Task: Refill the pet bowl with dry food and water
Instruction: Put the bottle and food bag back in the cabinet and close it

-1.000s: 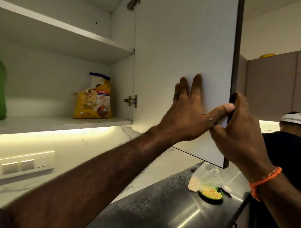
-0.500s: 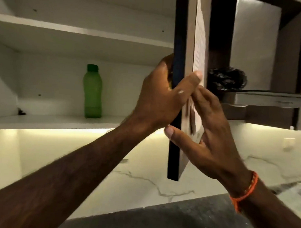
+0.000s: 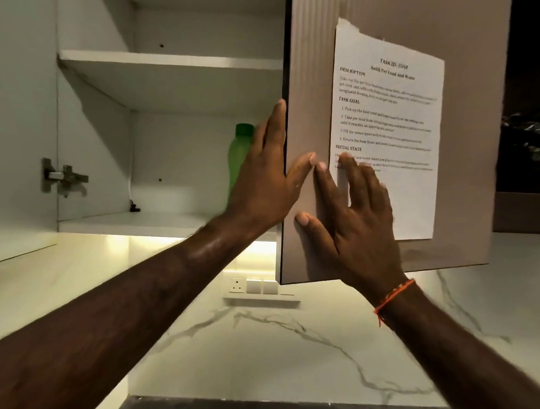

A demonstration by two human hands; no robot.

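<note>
Now, my left hand (image 3: 263,185) pinches edge of beige ribbed cupboard door (image 3: 469,150); right hand (image 3: 354,207) spread flat on face. Green plastic bottle (image 3: 240,151) at ten o'clock from left hand, on shelf; pet bowl unseen. I'd swing slowly, fingers clear.

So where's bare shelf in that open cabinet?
Lower shelf is free between hinge wall and green bottle, bar a small dark object at the back; upper shelf looks bare. Crowded right: bottle, left hand gripping cabinet door.

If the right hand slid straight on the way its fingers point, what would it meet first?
The taped paper sheet on the cabinet door: the right hand lies flat there, fingertips at its lower left corner.
</note>
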